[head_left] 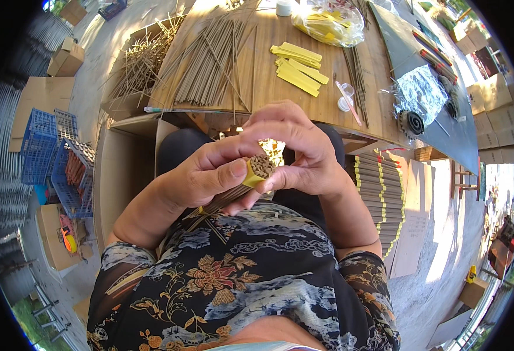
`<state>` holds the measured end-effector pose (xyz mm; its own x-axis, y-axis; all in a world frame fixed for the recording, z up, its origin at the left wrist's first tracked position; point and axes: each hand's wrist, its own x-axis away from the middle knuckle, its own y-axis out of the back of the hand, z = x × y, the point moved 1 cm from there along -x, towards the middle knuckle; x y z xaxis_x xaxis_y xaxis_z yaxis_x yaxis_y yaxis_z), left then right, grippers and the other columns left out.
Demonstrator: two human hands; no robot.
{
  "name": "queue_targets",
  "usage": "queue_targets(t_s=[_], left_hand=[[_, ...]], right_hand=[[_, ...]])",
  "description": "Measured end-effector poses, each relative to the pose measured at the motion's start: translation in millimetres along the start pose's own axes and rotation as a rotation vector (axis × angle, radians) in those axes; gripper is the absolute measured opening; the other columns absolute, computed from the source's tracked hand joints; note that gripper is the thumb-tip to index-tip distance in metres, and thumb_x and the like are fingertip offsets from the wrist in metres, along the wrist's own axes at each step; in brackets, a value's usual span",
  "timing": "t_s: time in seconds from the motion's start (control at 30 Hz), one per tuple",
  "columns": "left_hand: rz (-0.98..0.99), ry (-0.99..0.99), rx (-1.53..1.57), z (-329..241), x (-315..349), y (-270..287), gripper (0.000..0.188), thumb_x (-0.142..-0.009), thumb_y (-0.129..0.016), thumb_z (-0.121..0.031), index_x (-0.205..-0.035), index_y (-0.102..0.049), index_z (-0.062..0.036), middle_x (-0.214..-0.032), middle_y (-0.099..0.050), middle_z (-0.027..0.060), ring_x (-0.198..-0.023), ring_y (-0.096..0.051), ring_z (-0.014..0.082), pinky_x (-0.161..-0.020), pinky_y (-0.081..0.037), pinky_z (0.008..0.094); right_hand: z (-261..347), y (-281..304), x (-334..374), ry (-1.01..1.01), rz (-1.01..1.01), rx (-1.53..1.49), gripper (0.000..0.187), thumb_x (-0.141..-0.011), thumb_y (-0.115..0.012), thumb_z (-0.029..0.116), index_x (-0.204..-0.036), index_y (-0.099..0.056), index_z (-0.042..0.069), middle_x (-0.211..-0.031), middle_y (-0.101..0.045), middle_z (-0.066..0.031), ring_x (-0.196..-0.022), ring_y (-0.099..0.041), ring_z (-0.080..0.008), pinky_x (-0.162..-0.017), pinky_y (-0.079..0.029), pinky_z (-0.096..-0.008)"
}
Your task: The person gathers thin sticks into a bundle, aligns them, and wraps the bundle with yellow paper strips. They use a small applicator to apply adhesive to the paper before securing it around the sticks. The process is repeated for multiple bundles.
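Observation:
Between my hands is a bundle of thin brown sticks (pixel 262 165), its cut ends facing up and its length running down toward my lap. A yellow paper band (pixel 251 177) wraps round the bundle near its top. My left hand (pixel 222 169) grips the bundle, with the thumb pressed on the band. My right hand (pixel 301 149) arches over the top, and its thumb and a finger pinch the band's edge at the bundle's right side. Ahead on the wooden table (pixel 262 82) lie several yellow paper strips (pixel 299 69).
Loose sticks (pixel 213 61) spread across the table's left, and more fill a cardboard box (pixel 143 64) beside it. A plastic bag of yellow strips (pixel 330 23) sits at the back. Banded bundles (pixel 380 196) are stacked at right. Blue crates (pixel 40 146) stand at left.

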<state>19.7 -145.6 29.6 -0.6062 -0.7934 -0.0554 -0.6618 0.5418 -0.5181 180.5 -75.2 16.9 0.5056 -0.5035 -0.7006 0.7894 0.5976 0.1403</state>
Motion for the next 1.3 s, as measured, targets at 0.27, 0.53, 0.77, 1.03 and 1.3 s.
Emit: queue_targets(t_s=[0.27, 0.53, 0.77, 1.03, 1.3], left_hand=[[0.005, -0.104, -0.630, -23, -5, -4, 0.035, -0.091, -0.045, -0.024, -0.105, -0.052, 0.0074, -0.106, -0.051, 0.0151, -0.100, -0.049, 0.0204, -0.086, -0.037, 0.0303], [-0.080, 0.121, -0.348, -21, -17, -16, 0.044, -0.087, -0.050, -0.037, -0.104, -0.052, 0.0042, -0.088, -0.055, 0.0064, -0.076, -0.052, 0.0101, -0.066, -0.040, 0.0192], [-0.216, -0.025, -0.330, -13, -47, -16, 0.045, -0.087, -0.051, -0.035, -0.107, -0.049, 0.0053, -0.074, -0.052, 0.0027, -0.057, -0.044, 0.0054, -0.050, -0.035, 0.0160], [-0.407, -0.197, -0.343, -4, -74, 15, 0.037, -0.085, -0.056, -0.033, -0.097, -0.051, 0.0015, -0.071, -0.052, 0.0073, -0.054, -0.044, 0.0095, -0.048, -0.036, 0.0193], [-0.336, -0.205, -0.252, 4, -87, 22, 0.032, -0.085, -0.057, -0.024, -0.102, -0.053, 0.0031, -0.079, -0.057, 0.0064, -0.064, -0.049, 0.0071, -0.054, -0.040, 0.0179]], right_hand=[[20, 4, -2, 0.134, 0.043, 0.121, 0.036, -0.066, -0.073, 0.026, -0.091, -0.064, 0.001, -0.091, -0.058, -0.0091, -0.087, -0.055, -0.0259, -0.079, -0.044, -0.0356], [23, 18, 2, 0.106, -0.002, 0.149, 0.037, -0.065, -0.074, 0.027, -0.089, -0.062, 0.002, -0.088, -0.057, -0.0110, -0.080, -0.057, -0.0246, -0.073, -0.047, -0.0340], [15, 37, 2, -0.014, -0.075, 0.212, 0.038, -0.069, -0.072, 0.025, -0.094, -0.060, -0.001, -0.093, -0.057, -0.0126, -0.086, -0.056, -0.0254, -0.075, -0.045, -0.0300], [-58, 144, 76, -0.989, -0.370, 1.250, 0.035, -0.078, -0.061, 0.034, -0.090, -0.060, 0.001, -0.093, -0.057, -0.0173, -0.087, -0.054, -0.0325, -0.077, -0.042, -0.0377], [-96, 153, 111, -0.929, -0.420, 0.977, 0.022, -0.079, -0.060, 0.025, -0.078, -0.061, 0.003, -0.076, -0.058, -0.0132, -0.075, -0.055, -0.0280, -0.066, -0.042, -0.0370]])
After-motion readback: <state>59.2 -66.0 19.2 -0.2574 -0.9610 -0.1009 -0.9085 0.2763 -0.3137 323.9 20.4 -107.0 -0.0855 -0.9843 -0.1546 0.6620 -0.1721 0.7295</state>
